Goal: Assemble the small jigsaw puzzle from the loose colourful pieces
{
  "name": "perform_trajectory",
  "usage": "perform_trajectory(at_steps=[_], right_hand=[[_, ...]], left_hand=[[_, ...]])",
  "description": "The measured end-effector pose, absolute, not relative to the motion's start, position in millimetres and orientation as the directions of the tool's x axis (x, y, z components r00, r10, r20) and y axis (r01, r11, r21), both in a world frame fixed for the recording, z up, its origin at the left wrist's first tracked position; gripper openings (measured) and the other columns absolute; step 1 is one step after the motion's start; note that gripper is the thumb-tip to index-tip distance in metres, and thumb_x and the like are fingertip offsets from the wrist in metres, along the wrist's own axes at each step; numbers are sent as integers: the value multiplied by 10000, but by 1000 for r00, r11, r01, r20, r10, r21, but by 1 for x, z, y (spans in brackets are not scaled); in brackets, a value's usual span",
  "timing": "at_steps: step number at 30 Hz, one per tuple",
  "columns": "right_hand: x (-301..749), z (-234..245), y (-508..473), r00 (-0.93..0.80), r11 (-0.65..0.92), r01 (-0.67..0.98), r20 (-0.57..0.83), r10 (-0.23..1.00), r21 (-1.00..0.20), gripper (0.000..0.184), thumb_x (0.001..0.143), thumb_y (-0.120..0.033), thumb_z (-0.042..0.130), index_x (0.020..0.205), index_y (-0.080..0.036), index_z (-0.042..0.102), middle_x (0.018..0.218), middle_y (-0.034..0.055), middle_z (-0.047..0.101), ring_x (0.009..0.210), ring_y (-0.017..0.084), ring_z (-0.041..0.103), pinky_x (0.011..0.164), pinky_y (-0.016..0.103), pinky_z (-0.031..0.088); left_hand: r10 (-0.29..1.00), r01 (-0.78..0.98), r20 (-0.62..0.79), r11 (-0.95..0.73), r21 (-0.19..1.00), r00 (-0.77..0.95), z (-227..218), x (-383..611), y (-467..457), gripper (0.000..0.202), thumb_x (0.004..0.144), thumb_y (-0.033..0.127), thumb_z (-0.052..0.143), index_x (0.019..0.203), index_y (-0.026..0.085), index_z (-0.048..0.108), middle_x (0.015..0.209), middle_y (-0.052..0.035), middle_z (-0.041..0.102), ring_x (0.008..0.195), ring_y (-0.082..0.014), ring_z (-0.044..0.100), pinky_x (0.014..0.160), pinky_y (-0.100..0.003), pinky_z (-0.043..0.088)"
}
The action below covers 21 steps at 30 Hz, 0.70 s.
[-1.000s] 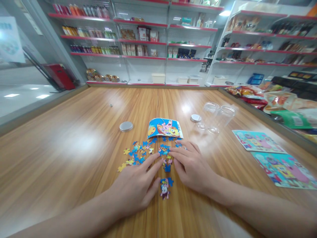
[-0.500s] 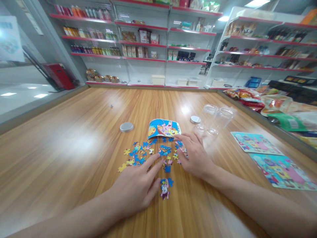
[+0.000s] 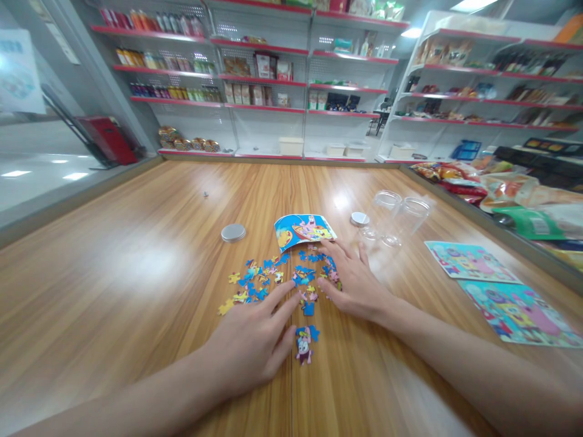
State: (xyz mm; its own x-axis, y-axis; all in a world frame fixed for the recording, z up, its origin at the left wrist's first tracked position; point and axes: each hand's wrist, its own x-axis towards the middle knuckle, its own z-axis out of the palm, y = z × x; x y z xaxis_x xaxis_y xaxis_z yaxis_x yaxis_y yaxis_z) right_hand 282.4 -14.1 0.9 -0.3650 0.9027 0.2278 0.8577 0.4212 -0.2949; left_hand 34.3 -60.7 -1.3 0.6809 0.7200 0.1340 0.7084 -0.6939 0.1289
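Observation:
Loose jigsaw pieces (image 3: 255,280), mostly blue, yellow and pink, lie in a pile at the middle of the table. My left hand (image 3: 255,334) rests with its fingers stretched toward the near side of the pile. A small joined group of pieces (image 3: 303,345) with a cartoon face lies right of its thumb. My right hand (image 3: 353,276) is spread over the pile's right side, covering some pieces. Its fingertips are by the near right corner of a curled picture card (image 3: 304,230) with cartoon figures; whether they touch it I cannot tell.
Two clear plastic jars (image 3: 412,218) stand at the right, near a silver lid (image 3: 359,219). Another silver lid (image 3: 233,232) lies on the left. Two flat cartoon pictures (image 3: 519,312) are by the right edge, with packaged goods (image 3: 523,221) beyond. Shelves (image 3: 264,109) stand behind the table.
The picture card has shifted slightly away and to the right, its near edge tilting. My right hand has moved a little forward and left, its fingers spreading. My left hand stays in place.

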Motion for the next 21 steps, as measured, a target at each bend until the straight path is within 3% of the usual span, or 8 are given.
perform_trajectory(at_steps=[8, 18, 21], right_hand=[[281, 7, -15, -459, 501, 813, 205, 865, -297, 679, 936, -439, 517, 1535, -210, 294, 1548, 136, 415, 1489, 386, 189, 1126, 764, 70], [281, 11, -21, -575, 655, 678, 315, 755, -334, 587, 893, -367, 600, 1429, -208, 422, 1427, 105, 551, 1388, 314, 390, 1172, 626, 190], [282, 10, -21, -567, 660, 674, 340, 750, -332, 582, 887, -338, 602, 1424, -198, 427, 1422, 104, 552, 1383, 319, 381, 1162, 608, 224]], left_hand=[[715, 705, 139, -699, 124, 685, 0, 35, -61, 489, 996, 324, 381, 1473, 214, 390, 1548, -113, 400, 1066, -271, 692, 829, -457, 632], [712, 704, 154, -702, 107, 685, -2, 35, -61, 476, 996, 331, 385, 1450, 194, 427, 1545, -135, 401, 1071, -279, 693, 829, -453, 633], [709, 703, 143, -705, 100, 691, 0, 36, -62, 483, 1000, 326, 376, 1458, 180, 420, 1553, -146, 387, 1060, -275, 697, 820, -445, 635]])
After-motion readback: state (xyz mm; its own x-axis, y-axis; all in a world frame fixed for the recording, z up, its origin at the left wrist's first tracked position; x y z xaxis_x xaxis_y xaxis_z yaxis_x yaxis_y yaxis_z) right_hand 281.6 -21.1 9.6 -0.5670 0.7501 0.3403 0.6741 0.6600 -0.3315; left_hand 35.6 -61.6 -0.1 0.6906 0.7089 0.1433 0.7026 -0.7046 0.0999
